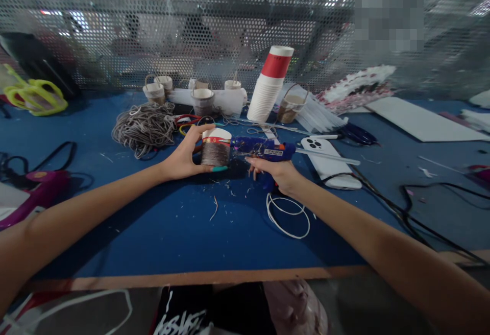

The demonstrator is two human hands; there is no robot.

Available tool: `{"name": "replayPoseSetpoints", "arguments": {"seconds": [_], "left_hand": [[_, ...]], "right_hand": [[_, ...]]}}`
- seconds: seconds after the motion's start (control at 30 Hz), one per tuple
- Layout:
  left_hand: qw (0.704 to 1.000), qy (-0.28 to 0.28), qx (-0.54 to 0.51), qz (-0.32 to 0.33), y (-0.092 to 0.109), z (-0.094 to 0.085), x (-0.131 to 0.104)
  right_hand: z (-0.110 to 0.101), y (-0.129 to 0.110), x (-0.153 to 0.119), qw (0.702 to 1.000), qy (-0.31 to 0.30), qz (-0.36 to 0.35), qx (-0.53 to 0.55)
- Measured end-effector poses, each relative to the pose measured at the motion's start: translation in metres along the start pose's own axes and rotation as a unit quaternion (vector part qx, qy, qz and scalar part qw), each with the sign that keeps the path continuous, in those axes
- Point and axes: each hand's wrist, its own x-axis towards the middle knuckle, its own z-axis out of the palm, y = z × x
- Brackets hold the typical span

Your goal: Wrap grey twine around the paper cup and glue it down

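Observation:
My left hand point(187, 155) is closed around a paper cup point(216, 152), which lies tilted with its white base up and a red band below. Grey-brown cord is wound around the cup's lower part. In my right hand point(281, 174) is a blue hot glue gun point(252, 145), its nozzle pointing left at the side of the cup. A clear glue stick point(329, 156) juts from the gun's back end. Whether the nozzle touches the cup I cannot tell. Behind my left hand lies a tangled heap of grey cord point(143, 128).
A tall stack of paper cups point(266, 90) leans at the back, among several small cord-wrapped baskets point(201, 102). Right of the gun lie a white phone point(329, 164) and black cables point(386, 205). A purple glue gun point(42, 194) is at left; a white cord loop point(289, 217) lies in front.

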Motion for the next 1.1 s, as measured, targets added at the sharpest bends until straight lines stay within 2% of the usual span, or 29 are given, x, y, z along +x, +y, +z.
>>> {"name": "replayPoseSetpoints", "arguments": {"seconds": [0.63,0.9,1.1], "left_hand": [[1.0,-0.003,-0.022,-0.002,-0.0003,-0.0004,-0.0004],[0.997,0.015,0.044,0.055,-0.0009,-0.0042,0.0012],[0.997,0.031,0.04,0.059,-0.0043,-0.0016,0.0011]], "right_hand": [[-0.0018,0.0008,0.001,1.0,-0.011,-0.016,-0.002],[-0.0007,0.0001,0.0001,1.0,-0.011,-0.013,-0.012],[0.0001,-0.0005,-0.0007,1.0,-0.016,-0.018,0.001]]}}
